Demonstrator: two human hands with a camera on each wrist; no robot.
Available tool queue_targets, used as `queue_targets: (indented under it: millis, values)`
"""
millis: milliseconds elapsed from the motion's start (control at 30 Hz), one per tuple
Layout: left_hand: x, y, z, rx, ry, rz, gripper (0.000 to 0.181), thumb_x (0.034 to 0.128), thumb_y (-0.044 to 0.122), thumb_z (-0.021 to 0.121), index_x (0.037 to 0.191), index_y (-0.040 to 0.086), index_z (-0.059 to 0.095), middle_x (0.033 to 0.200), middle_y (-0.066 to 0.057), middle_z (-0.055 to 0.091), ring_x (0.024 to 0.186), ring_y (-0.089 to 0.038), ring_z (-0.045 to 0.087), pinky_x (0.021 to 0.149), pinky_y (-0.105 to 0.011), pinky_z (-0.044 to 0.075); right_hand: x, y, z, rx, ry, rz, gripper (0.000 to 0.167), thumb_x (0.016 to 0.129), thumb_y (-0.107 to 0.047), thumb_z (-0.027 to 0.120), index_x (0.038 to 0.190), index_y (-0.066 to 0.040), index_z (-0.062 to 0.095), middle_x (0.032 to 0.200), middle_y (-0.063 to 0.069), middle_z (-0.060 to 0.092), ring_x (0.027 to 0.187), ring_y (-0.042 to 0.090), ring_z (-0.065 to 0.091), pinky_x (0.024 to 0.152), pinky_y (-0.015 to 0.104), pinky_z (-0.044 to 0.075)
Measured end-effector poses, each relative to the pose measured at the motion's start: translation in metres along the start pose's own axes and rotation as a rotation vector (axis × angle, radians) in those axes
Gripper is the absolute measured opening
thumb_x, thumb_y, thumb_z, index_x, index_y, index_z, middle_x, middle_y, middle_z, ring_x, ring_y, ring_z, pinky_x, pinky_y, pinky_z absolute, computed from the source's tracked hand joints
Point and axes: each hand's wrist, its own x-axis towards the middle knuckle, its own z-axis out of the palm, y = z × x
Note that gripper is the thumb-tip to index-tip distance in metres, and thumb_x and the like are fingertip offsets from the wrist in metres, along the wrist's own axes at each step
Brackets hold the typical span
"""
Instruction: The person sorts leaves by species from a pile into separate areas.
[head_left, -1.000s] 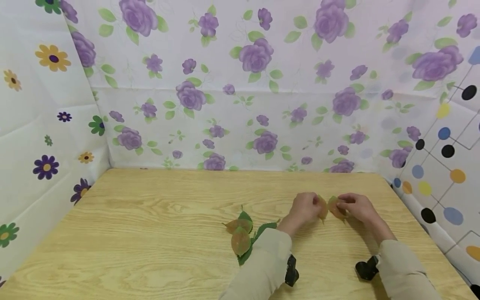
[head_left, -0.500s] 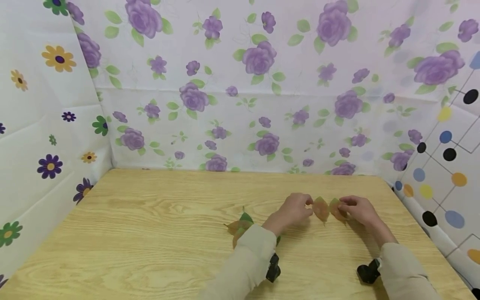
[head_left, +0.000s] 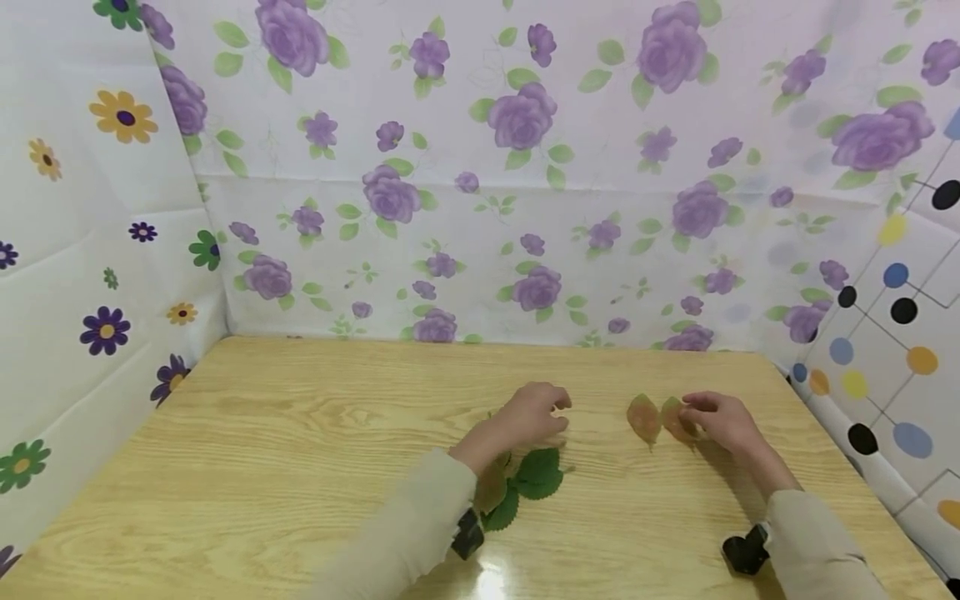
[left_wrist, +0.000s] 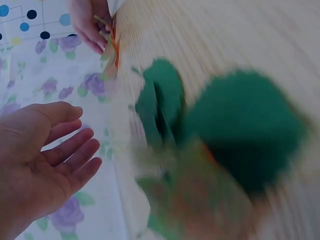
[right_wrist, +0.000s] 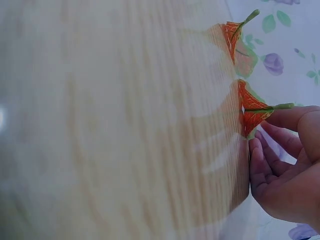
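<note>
Two orange-brown leaves lie side by side at the right: the left leaf (head_left: pixel 643 419) is untouched, while the right hand (head_left: pixel 723 421) pinches the edge of the right leaf (head_left: pixel 672 417). In the right wrist view the thumb and fingers of the right hand (right_wrist: pixel 295 165) meet this orange leaf (right_wrist: pixel 253 112) by its stem. The left hand (head_left: pixel 525 417) hovers, empty, above a cluster of green leaves (head_left: pixel 540 475), its forearm covering part of them. The left wrist view shows the left hand (left_wrist: pixel 45 155) with loosely bent fingers beside green leaves (left_wrist: pixel 245 115) and a blurred brownish leaf (left_wrist: pixel 200 195).
The wood-grain table (head_left: pixel 300 467) ends at a floral backdrop (head_left: pixel 465 233). Flower-print cloth (head_left: pixel 60 275) stands on the left and dotted cloth (head_left: pixel 885 392) on the right. Each wrist carries a black device.
The left hand has let go of the left orange leaf and moved left to above the leaf cluster. The right hand stays at the right leaf. The head view has shifted slightly.
</note>
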Motion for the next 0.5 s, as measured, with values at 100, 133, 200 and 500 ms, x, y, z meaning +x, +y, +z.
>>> queue_targets:
  millis: [100,133,200,500]
  values:
    - [-0.016,-0.013,-0.009,-0.048,-0.023,-0.01,0.023,0.0928,0.008,0.063,0.114,-0.001,0.066,0.11,-0.011,0.067,0.1,-0.023,0.063,0.082,-0.024,0.051,0.001,0.001,0.001,0.0,0.001,0.003,0.044,0.099,-0.019,0.055,0.129,0.013,0.051,0.127,0.034,0.051,0.114,0.047,0.049,0.087,0.05,0.047]
    - [-0.021,-0.017,-0.011,-0.066,-0.033,-0.013,0.024,0.093,0.008,0.063,0.115,-0.001,0.065,0.11,-0.011,0.067,0.1,-0.023,0.064,0.082,-0.025,0.051,0.001,0.001,0.001,0.001,-0.001,0.0,0.044,0.099,-0.019,0.055,0.129,0.013,0.051,0.127,0.034,0.051,0.115,0.047,0.049,0.088,0.051,0.047]
    - [-0.034,-0.023,-0.015,-0.102,-0.049,-0.024,0.024,0.093,0.007,0.063,0.115,-0.002,0.065,0.11,-0.012,0.067,0.099,-0.024,0.064,0.082,-0.025,0.051,0.001,0.0,0.0,0.003,-0.001,-0.001,0.044,0.1,-0.019,0.052,0.13,0.012,0.05,0.129,0.034,0.05,0.116,0.047,0.048,0.089,0.052,0.046]
    - [-0.074,-0.048,-0.021,-0.164,-0.012,0.017,0.021,0.0874,-0.002,0.064,0.108,-0.007,0.066,0.101,-0.016,0.068,0.093,-0.027,0.066,0.079,-0.028,0.054,-0.014,-0.042,0.005,-0.104,0.051,-0.201,0.039,0.1,-0.016,0.05,0.129,0.01,0.052,0.129,0.034,0.05,0.114,0.049,0.05,0.088,0.058,0.046]
